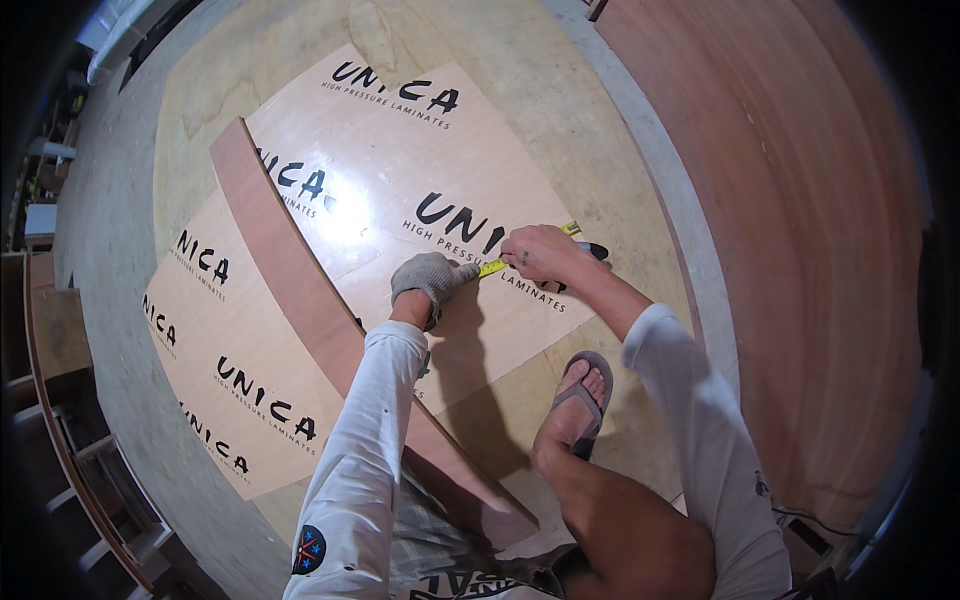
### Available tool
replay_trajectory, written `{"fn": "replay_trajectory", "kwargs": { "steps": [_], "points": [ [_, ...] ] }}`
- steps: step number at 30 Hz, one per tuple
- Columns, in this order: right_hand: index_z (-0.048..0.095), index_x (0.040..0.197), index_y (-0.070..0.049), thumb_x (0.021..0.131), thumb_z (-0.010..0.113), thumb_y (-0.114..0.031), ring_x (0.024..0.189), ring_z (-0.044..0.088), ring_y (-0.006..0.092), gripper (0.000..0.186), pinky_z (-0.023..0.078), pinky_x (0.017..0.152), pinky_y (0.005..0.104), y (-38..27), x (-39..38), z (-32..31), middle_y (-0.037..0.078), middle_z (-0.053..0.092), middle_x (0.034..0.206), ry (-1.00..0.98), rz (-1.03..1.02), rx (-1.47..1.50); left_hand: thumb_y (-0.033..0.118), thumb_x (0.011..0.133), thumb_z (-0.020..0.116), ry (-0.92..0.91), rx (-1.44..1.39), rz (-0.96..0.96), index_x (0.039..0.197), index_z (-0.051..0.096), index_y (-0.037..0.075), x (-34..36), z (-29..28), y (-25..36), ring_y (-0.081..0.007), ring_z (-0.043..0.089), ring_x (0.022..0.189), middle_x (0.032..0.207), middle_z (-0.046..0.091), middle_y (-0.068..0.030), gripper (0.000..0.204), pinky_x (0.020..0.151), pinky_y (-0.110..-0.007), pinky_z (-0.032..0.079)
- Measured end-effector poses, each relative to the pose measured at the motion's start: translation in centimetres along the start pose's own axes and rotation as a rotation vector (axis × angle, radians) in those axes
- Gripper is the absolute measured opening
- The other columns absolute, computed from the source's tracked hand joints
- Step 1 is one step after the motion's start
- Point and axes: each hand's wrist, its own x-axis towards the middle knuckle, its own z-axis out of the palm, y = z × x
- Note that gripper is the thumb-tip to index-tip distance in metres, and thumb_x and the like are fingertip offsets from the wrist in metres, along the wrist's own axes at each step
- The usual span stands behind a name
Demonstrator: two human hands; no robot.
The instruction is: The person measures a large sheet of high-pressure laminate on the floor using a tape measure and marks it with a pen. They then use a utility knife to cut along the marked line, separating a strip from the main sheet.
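A yellow measuring tape blade stretches between my hands, low over a pale laminate sheet with black lettering. My left hand, in a grey knit glove, is closed at the blade's left end; whatever lies inside the fist is hidden. My bare right hand, a ring on one finger, pinches the blade further right, and a short piece of it pokes out past the fingers. A dark, rounded tip of something also sticks out beside that hand; its kind I cannot make out. A long reddish-brown board crosses the sheet beside my left forearm.
The laminate lies on a large plywood panel. My sandalled foot rests near the laminate's right corner. A broad reddish wood sheet fills the right side. Wooden shelving stands at the lower left, on the concrete floor side.
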Motion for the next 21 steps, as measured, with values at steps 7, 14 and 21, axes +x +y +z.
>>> {"fn": "replay_trajectory", "kwargs": {
  "steps": [7,14,21],
  "points": [
    [0.079,0.091,-0.007,0.098,0.064,-0.028,0.090,0.074,0.0402,0.026,0.058,0.080,0.0530,-0.2,2.3,0.4,0.018,0.077,0.093,-0.127,0.023,-0.085,0.077,0.094,0.057,0.014,0.000,0.013,0.114,0.083,0.014,-0.1,-0.1,0.0,-0.0370,0.077,0.100,0.106,0.080,-0.0174,0.071,0.090,-0.047,0.057],
    [0.079,0.091,-0.007,0.093,0.062,-0.019,0.092,0.075,0.0401,0.021,0.060,0.083,0.0506,-1.5,2.9,-0.8,0.019,0.077,0.095,-0.140,-0.028,-0.184,0.077,0.093,0.057,0.045,-0.007,0.008,0.110,0.083,0.014,-0.8,-0.1,0.1,-0.0386,0.076,0.097,0.103,0.080,-0.0186,0.071,0.088,-0.048,0.057],
    [0.080,0.094,-0.006,0.090,0.062,-0.011,0.097,0.077,0.0368,0.020,0.061,0.085,0.0480,-2.5,3.1,-1.9,0.018,0.078,0.101,-0.233,-0.008,-0.239,0.078,0.092,0.058,0.069,-0.025,0.005,0.109,0.084,0.012,-1.5,-0.5,0.4,-0.0383,0.077,0.096,0.103,0.080,-0.0193,0.073,0.088,-0.049,0.058]
  ]
}}
